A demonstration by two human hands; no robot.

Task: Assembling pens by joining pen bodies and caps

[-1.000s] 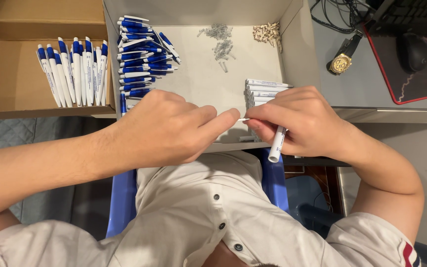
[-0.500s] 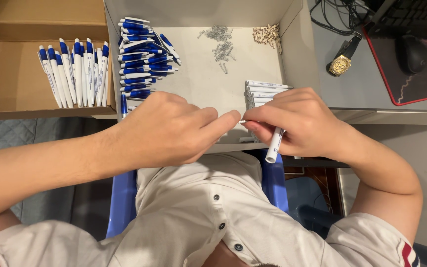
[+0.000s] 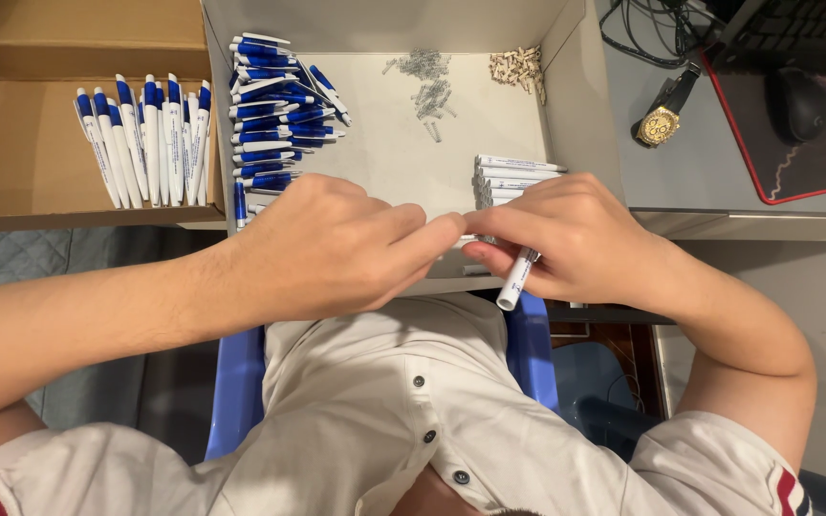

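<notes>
My right hand (image 3: 571,239) grips a white pen barrel (image 3: 513,279) whose lower end sticks out below the fingers. My left hand (image 3: 336,248) meets it fingertip to fingertip at the barrel's upper end; whatever small part it pinches is hidden by the fingers. Both hands hover over the near edge of a shallow white tray (image 3: 403,172). Behind the right hand lies a stack of white barrels (image 3: 513,177). Behind the left hand sits a pile of blue pen parts (image 3: 274,110).
A cardboard box (image 3: 21,162) at the left holds a row of finished blue-and-white pens (image 3: 145,139). Small springs (image 3: 423,76) and tan bits (image 3: 516,65) lie at the tray's back. A gold wristwatch (image 3: 660,124), mouse (image 3: 800,100) and cables sit on the right desk.
The white barrel's lower end has shifted slightly in my right hand. Both hands stay joined in the same spot.
</notes>
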